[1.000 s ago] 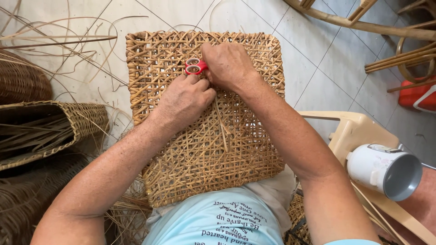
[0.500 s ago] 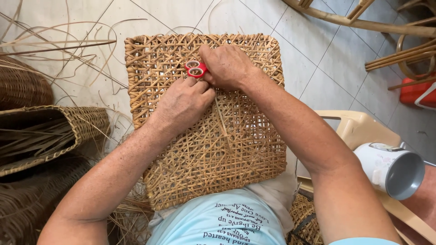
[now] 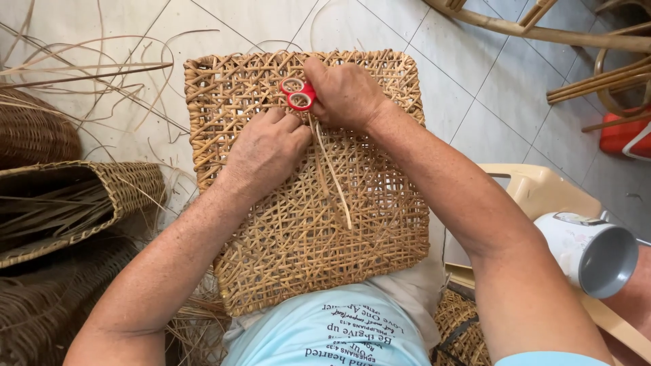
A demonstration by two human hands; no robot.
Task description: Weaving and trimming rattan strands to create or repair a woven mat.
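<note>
1. Nearest the camera: pale blue printed shirt (image 3: 339, 335) at the bottom edge. Square woven cane panel (image 3: 305, 224), honey-coloured with an open lattice weave, rests on the lap and tilts away over the pale tiled floor (image 3: 468, 81).
2. Both forearms reach forward over the panel and converge on its upper middle. Elbows wide, wrists close together.
3. Left hand (image 3: 264, 152): palm down on the weave, fingers curled shut and pressed against the cane just below the scissors. It looks to be pinching or pinning a strand, though what sits under the fingertips cannot be told.
4. Right hand (image 3: 349, 91): fingers closed around small red-handled scissors (image 3: 298, 95); red loops show at the left of the fist, blades hidden against the weave.
5. Loose flat cane strip (image 3: 336, 183) trails from between the hands down toward the panel's centre, lying on top of the lattice.
6. Judgement: the step in hand looks like trimming or tucking a strand end near the panel's top border. The next move would call for a steady left-hand hold and a blade tip kept clear of neighbouring strands.
7. Right side: white cylindrical mug with grey interior (image 3: 590, 251), lying on its side on a cream plastic chair (image 3: 536, 193).
8. Left side: woven brown baskets (image 3: 81, 196) holding loose cane.
9. Farthest: scattered thin cane strands (image 3: 88, 68) on the tiles; bent wooden frame pieces (image 3: 576, 34) at top right.
</note>
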